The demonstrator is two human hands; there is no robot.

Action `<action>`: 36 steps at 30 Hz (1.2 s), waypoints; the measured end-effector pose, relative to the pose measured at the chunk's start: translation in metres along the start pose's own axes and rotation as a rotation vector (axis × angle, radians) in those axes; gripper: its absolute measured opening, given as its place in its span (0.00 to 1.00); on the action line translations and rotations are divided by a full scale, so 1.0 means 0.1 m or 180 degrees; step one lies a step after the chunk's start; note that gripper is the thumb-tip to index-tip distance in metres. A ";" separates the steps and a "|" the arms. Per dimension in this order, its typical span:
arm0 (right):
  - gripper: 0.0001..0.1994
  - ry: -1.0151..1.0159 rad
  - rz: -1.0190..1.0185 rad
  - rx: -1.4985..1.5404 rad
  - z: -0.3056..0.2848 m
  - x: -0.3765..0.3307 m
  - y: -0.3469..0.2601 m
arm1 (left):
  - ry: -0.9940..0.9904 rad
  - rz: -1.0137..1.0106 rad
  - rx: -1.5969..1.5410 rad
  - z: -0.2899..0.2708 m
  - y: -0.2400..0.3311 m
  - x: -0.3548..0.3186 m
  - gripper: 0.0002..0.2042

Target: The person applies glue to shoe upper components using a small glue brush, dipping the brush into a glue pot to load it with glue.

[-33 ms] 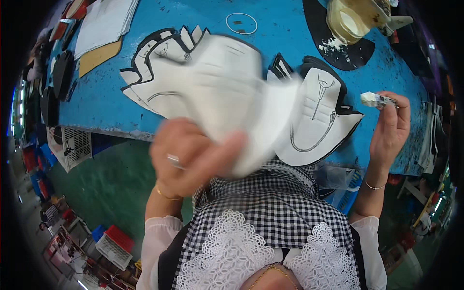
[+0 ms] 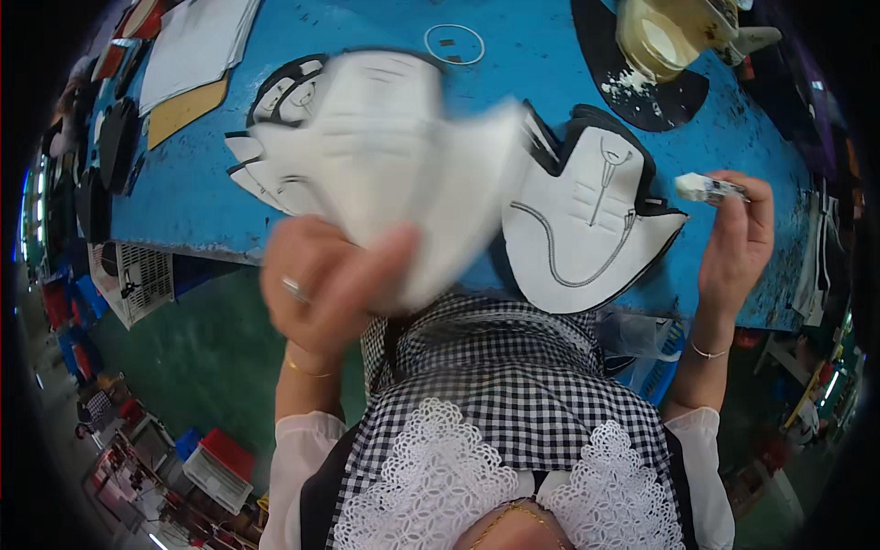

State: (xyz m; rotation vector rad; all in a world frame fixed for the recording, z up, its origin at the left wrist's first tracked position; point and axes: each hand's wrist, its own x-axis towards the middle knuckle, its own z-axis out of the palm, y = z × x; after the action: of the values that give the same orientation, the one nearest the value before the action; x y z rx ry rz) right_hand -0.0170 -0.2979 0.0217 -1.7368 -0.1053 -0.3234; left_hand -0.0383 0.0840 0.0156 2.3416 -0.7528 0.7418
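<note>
My left hand (image 2: pixel 321 284) is closed on the lower edge of a white shoe-upper piece (image 2: pixel 385 156), raised over the blue table and blurred by motion. Behind it, more white, dark-edged upper pieces (image 2: pixel 302 96) lie at the left, partly covered. A stack of similar pieces (image 2: pixel 587 220), with drawn or stitched dark lines on the top one, rests at the middle right. Off to the right, my right hand (image 2: pixel 738 229) pinches a short stick with a white, caked end (image 2: pixel 698 187), clear of the stack; its exact kind cannot be told.
A yellowish tub of pale paste (image 2: pixel 655 41) stands at the back right on a black sheet (image 2: pixel 600 55) with white crumbs. White papers (image 2: pixel 197 46) and a tan card (image 2: pixel 188 110) are at the back left. A white ring (image 2: pixel 454 44) lies at the back. The table (image 2: pixel 206 211) ends near my body.
My left hand has moved left with the white upper piece, uncovering more of the right-hand stack. My right hand has shifted slightly left, still holding the stick.
</note>
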 end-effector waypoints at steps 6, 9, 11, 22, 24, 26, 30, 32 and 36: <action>0.07 -0.0540 0.0171 -0.0258 0.27 -0.01 -0.06 | -0.0747 -0.0596 0.0002 0.15 -0.13 -0.08 0.21; 0.09 -0.0811 0.0177 -0.0900 0.35 -0.05 -0.15 | -0.1088 0.0085 -0.1389 0.31 0.25 0.04 0.20; 0.11 -0.1187 -0.0226 -0.1438 0.41 -0.07 -0.16 | -0.1302 0.0217 -0.1560 0.49 0.51 0.07 0.20; 0.12 -0.0964 -0.1878 -0.2479 0.53 0.21 0.03 | -0.1377 0.0518 -0.1230 0.74 0.68 0.10 0.18; 0.12 -0.1085 -0.2078 -0.2448 0.51 0.11 -0.06 | -0.1382 0.0539 -0.1171 0.72 0.70 0.13 0.16; 0.12 -0.1735 -0.1740 -0.2339 0.47 -0.04 -0.15 | -0.1421 0.0749 -0.1020 0.72 0.68 0.16 0.14; 0.13 -0.1268 -0.1231 -0.1788 0.41 0.06 -0.17 | -0.1358 0.0718 -0.0969 0.74 0.72 0.21 0.14; 0.10 -0.0536 -0.0617 -0.1254 0.30 0.27 -0.13 | -0.1232 0.0700 -0.0872 0.78 0.72 0.26 0.15; 0.11 0.0081 -0.0636 -0.0903 -0.07 1.11 0.41 | -0.0977 0.0884 -0.1013 0.73 0.67 0.35 0.19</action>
State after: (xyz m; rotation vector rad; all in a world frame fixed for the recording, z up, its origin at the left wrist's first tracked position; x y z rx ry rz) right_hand 0.0980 -0.3250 0.0146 -2.0070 -0.2242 -0.5272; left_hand -0.0343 -0.0213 0.0102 2.1025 -1.2506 0.3385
